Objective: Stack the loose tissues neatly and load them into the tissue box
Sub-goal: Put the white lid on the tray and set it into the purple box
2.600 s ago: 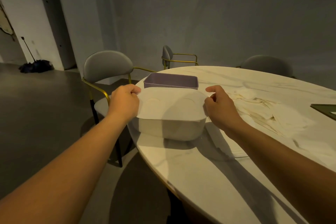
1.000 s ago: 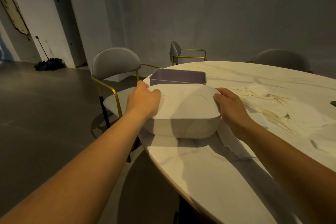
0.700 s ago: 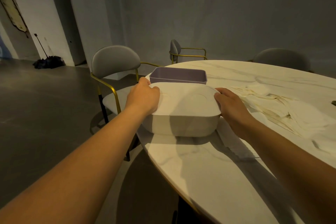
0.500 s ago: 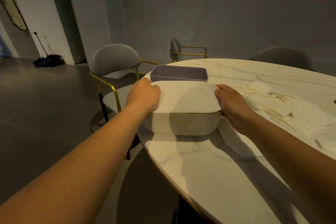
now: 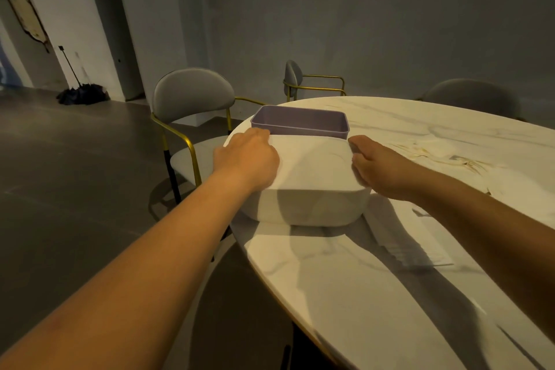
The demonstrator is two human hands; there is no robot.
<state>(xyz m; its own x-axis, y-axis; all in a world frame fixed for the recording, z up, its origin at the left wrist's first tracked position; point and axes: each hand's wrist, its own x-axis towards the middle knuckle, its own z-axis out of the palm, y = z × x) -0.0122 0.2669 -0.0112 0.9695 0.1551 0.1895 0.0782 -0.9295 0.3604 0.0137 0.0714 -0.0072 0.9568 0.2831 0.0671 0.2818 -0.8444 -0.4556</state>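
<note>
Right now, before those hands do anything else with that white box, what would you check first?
1. Sheet covers the white box: ok, it spans the top end to end.
2. Left hand at the sheet's left end: ok; grip cannot tell, fingertips hidden.
3. Right hand at the right end: ok, fingers curled at the edge.
4. Box fully on the table: ok, though close to its rim.
5. Tissues inside the box: cannot tell, the sheet hides the inside.
6. Loose tissues all loaded: not ok, a pile lies to the right.

Purple tray [image 5: 300, 126] just behind white tissue box [image 5: 312, 204]
</note>
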